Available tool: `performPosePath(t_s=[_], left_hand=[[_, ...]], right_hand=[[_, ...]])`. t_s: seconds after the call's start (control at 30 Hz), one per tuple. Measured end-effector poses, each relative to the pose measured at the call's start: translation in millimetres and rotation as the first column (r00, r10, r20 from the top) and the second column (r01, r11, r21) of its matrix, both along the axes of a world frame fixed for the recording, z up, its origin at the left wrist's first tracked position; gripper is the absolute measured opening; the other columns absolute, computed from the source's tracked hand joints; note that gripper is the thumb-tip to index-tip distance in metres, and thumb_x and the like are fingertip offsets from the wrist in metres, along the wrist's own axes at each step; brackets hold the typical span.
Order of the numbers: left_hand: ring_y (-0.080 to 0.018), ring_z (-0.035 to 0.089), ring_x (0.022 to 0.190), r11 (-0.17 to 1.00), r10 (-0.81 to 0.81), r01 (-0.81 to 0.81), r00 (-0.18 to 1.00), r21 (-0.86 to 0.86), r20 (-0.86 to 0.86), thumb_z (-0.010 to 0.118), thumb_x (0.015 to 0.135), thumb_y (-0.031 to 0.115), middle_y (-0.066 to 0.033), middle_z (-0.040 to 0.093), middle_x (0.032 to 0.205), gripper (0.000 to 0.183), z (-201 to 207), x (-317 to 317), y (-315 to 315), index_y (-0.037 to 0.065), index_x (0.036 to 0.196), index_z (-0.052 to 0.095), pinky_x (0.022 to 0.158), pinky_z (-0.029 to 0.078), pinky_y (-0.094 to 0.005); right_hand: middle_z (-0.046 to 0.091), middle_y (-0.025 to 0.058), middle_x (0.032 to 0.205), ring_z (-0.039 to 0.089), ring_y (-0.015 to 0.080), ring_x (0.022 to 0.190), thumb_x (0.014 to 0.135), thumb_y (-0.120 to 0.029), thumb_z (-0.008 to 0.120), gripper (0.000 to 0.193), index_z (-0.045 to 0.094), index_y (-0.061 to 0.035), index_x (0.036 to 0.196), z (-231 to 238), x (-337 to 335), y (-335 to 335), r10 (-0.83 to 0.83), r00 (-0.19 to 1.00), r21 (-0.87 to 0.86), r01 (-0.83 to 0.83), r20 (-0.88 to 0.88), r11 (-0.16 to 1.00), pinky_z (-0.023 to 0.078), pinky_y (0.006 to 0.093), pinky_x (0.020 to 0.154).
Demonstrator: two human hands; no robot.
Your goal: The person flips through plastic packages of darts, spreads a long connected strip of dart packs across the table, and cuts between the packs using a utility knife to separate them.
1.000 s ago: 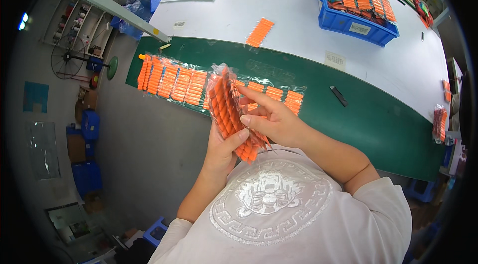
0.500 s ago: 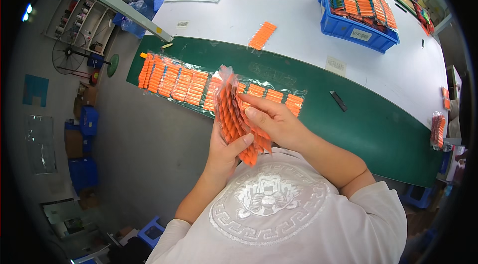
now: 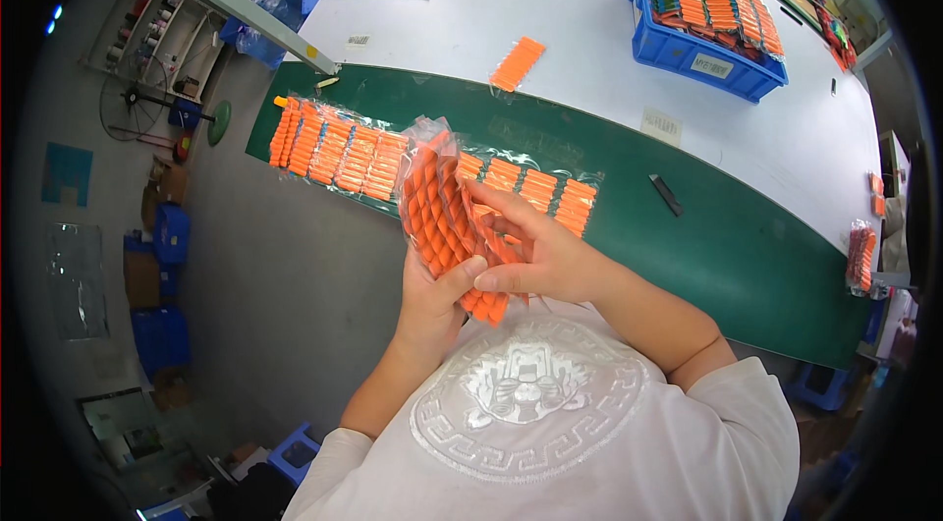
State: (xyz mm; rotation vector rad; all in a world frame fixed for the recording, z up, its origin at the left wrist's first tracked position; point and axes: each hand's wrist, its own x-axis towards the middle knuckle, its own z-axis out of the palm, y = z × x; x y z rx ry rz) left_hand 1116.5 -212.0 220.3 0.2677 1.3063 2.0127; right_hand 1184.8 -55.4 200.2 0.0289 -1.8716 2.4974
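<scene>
A thick, fanned stack of clear plastic packs (image 3: 432, 212), filled with rows of orange stick-like pieces, stands upright in front of my chest. My left hand (image 3: 432, 297) is closed round its lower left side, thumb across the front. On the right, my right hand (image 3: 535, 244) has its fingertips among the pack edges and its thumb near the left thumb. The packs hide some fingertips. Just behind the stack, a long row of similar orange packs (image 3: 344, 153) lies overlapping along the green mat (image 3: 707, 246). One single orange pack (image 3: 518, 64) lies farther off on the white tabletop.
A blue crate (image 3: 702, 69) full of orange packs stands at the far right. A black cutter-like tool (image 3: 665, 195) rests on the mat. More orange packs (image 3: 860, 256) sit at the table's right edge. A metal post (image 3: 236, 5) rises at the mat's left end.
The stack has tilted and fanned wider, turning more of its orange face toward me. My right thumb has come down close to my left thumb.
</scene>
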Motion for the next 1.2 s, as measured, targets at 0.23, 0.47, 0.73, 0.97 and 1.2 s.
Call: performPosePath(t_s=[0.23, 0.47, 0.73, 0.97, 1.2], left_hand=[[-0.0242, 0.055, 0.117, 0.998, -0.033, 0.033, 0.999, 0.061, -0.002, 0.065, 0.084, 0.012, -0.0151, 0.052, 0.127, 0.067, 3.4, 2.8, -3.6, -0.001, 0.140, 0.032, 0.099, 0.047, -0.0378], [-0.0207, 0.055, 0.115, 0.988, -0.065, 0.053, 0.994, 0.142, 0.085, 0.068, 0.082, 0.007, -0.0119, 0.051, 0.126, 0.069, 4.4, 2.5, -6.8, 0.001, 0.139, 0.031, 0.100, 0.046, -0.0366], [-0.0206, 0.058, 0.112, 0.995, -0.045, 0.040, 0.998, 0.095, 0.043, 0.066, 0.084, 0.014, -0.0126, 0.054, 0.123, 0.060, -2.9, 4.0, -8.3, -0.001, 0.135, 0.037, 0.096, 0.048, -0.0355], [-0.0189, 0.057, 0.111, 0.996, -0.047, 0.045, 0.998, 0.074, 0.032, 0.068, 0.083, 0.013, -0.0112, 0.053, 0.122, 0.062, -3.9, 1.7, -5.4, 0.000, 0.135, 0.036, 0.095, 0.049, -0.0349], [-0.0183, 0.053, 0.118, 0.992, -0.081, 0.075, 0.995, 0.097, 0.065, 0.067, 0.081, -0.002, -0.0100, 0.051, 0.128, 0.070, -7.5, -0.9, 0.7, 0.003, 0.140, 0.031, 0.099, 0.047, -0.0356]], right_hand=[[0.036, 0.0125, 0.145, 0.040, 0.0235, 0.130, 0.084, -0.018, 0.075, 0.089, 0.019, -0.0021, 0.152, 7.8, 3.0, 2.5, 0.062, 0.997, -0.208, -0.053, 0.039, 0.977, 0.043, 0.0385, 0.102], [0.035, 0.0109, 0.147, 0.041, 0.0223, 0.130, 0.089, -0.013, 0.068, 0.080, 0.020, -0.0027, 0.152, 9.1, 8.5, 1.3, 0.051, 0.999, -0.181, -0.048, 0.013, 0.982, 0.039, 0.0361, 0.105], [0.052, 0.0126, 0.135, 0.048, 0.0159, 0.124, 0.099, -0.011, 0.046, 0.047, 0.038, 0.0004, 0.144, 2.4, 12.3, -5.8, -0.137, 0.975, -0.193, 0.170, 0.173, 0.966, 0.038, 0.0295, 0.104], [0.058, 0.0123, 0.124, 0.055, 0.0159, 0.114, 0.101, -0.013, 0.043, 0.044, 0.039, 0.0032, 0.142, 1.0, 13.5, -4.9, -0.154, 0.986, 0.097, 0.147, 0.065, 0.984, 0.044, 0.0295, 0.097], [0.058, 0.0097, 0.119, 0.056, 0.0128, 0.107, 0.101, -0.021, 0.049, 0.054, 0.031, 0.0010, 0.147, 2.3, 8.2, -9.2, -0.151, 0.985, -0.016, 0.153, 0.085, 0.988, 0.047, 0.0285, 0.090]])
